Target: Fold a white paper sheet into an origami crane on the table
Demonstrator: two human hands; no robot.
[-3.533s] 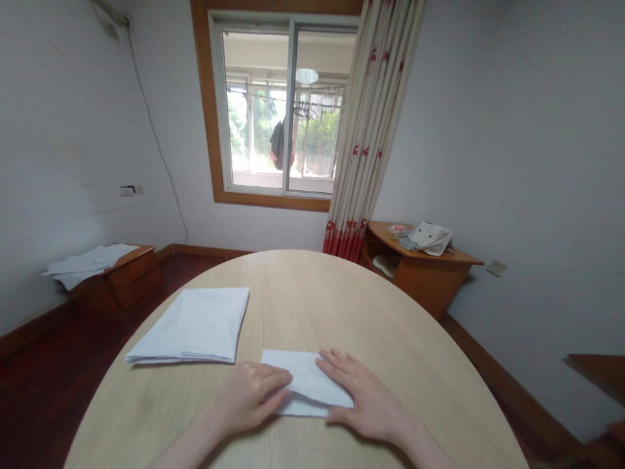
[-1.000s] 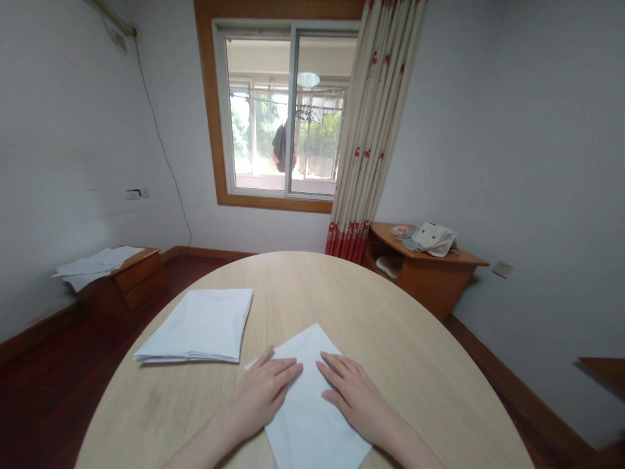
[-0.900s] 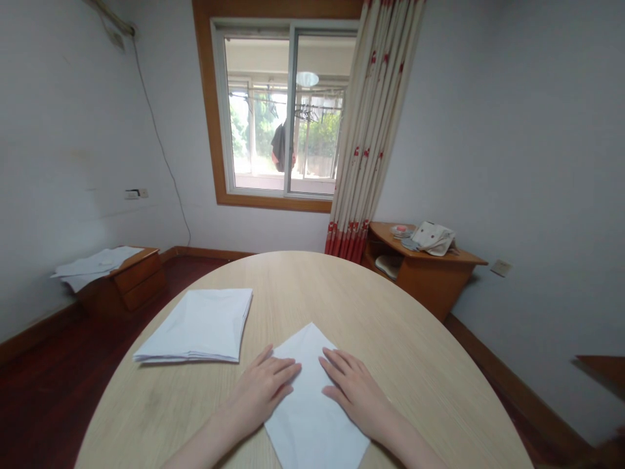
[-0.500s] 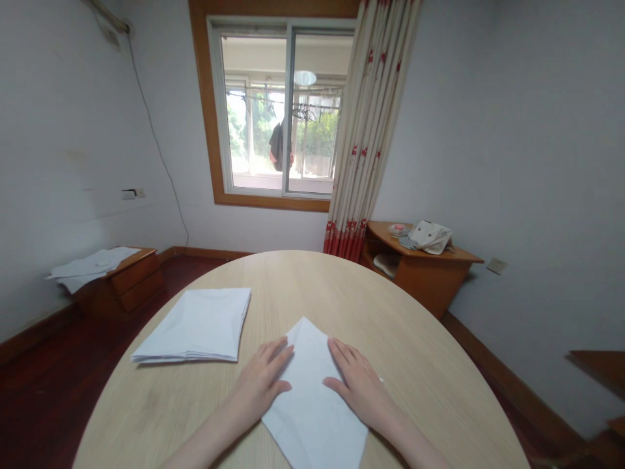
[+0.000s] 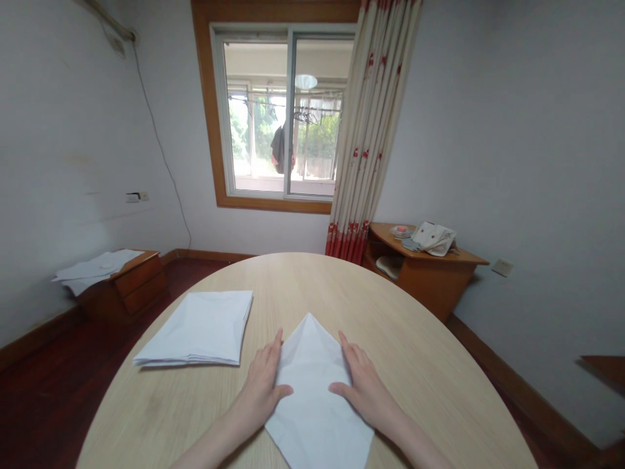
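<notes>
A folded white sheet (image 5: 315,391) lies on the round wooden table (image 5: 415,365), its pointed tip facing away from me. Whether it is paper or cloth I cannot tell. Along its left edge rests my left hand (image 5: 266,374), fingers stretched forward and thumb over the top of the sheet. My right hand (image 5: 364,378) mirrors it at the right edge, also open, thumb lying on the sheet. The sheet's near end runs out of view at the bottom. To the left is a stack of folded white sheets (image 5: 198,326), touched by neither hand.
Beyond the table stand a window (image 5: 283,117) and a patterned curtain (image 5: 366,143). A corner cabinet (image 5: 432,280) at the right bears a white bag (image 5: 434,238). On the left, a low drawer cabinet (image 5: 144,283) has white sheets (image 5: 92,270) on top.
Both hands have shifted from lying on top of the sheet outward to its side edges. The fingers now point more upward, and more of the sheet shows between them.
</notes>
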